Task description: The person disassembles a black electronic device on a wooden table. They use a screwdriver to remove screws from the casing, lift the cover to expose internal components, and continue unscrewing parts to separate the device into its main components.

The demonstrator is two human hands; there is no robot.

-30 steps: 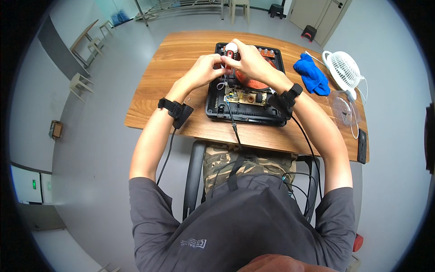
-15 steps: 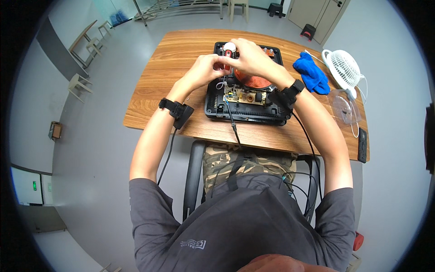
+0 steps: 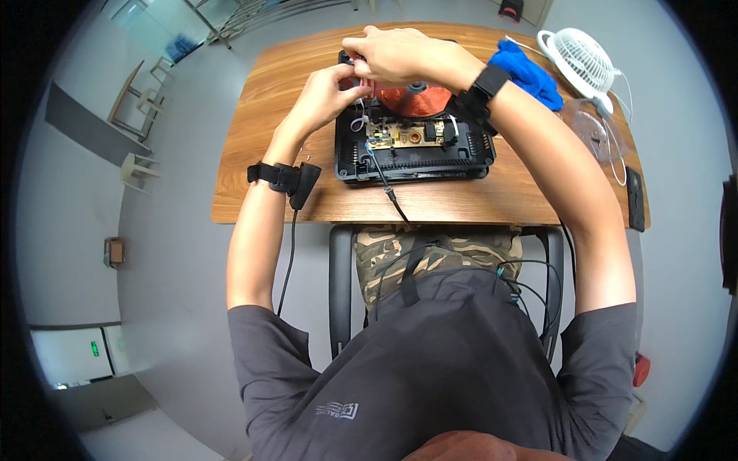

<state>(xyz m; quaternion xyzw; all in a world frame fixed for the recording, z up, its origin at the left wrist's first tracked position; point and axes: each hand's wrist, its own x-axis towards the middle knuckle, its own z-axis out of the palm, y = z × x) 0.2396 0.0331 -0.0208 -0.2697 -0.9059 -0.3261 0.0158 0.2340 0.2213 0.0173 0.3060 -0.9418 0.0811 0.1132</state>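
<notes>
An opened induction cooker lies on the table, its black housing showing a round copper coil and a tan circuit board. At its far left corner my left hand pinches a small red-and-white tool, of which only a red part shows between the hands. My right hand curls over the top of that tool from the right, fingers closed, and hides its upper end. The tool's lower end and whatever it touches are covered by my hands. A black power cord runs from the board over the near edge.
On the table's right lie a blue cloth, a small white fan, a clear plastic cover and a black flat bar-shaped object. Cabled black bands circle both wrists. A white stool stands on the floor at left.
Both hands have shifted slightly left relative to the cooker. My right hand now covers the tool's white round top, which showed before. The whole view has tilted, so the table sits higher.
</notes>
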